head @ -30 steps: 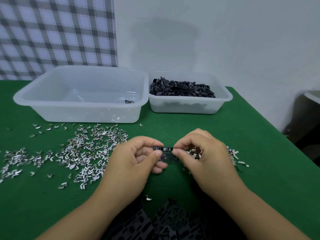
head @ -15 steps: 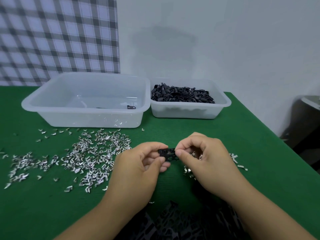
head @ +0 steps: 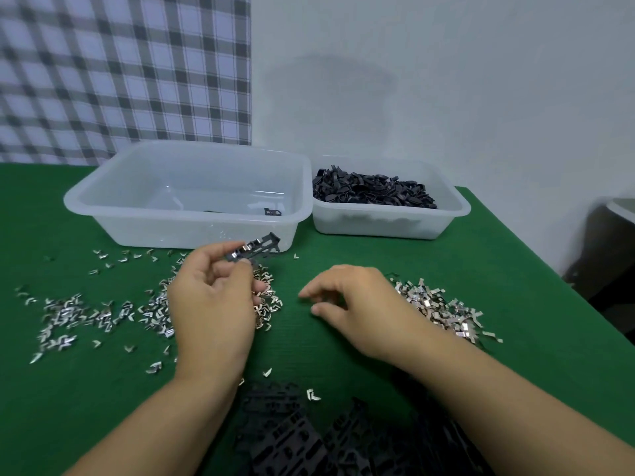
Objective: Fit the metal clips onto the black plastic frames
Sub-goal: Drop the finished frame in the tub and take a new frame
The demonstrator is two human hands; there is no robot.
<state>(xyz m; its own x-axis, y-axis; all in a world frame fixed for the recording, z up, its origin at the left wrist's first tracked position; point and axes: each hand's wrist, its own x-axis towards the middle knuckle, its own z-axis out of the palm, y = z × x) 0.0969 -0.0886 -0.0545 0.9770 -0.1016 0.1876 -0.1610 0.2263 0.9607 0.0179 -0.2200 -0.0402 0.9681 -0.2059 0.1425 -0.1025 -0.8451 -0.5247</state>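
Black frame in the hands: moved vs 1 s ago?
Yes. The black frame moved away from the person toward the large tub, now seen against its front wall, held by the left hand alone; the right hand let go.

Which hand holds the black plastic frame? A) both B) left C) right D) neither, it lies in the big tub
B: the left hand pinches the black plastic frame; the right hand is apart from it, fingers loosely curled, holding nothing.
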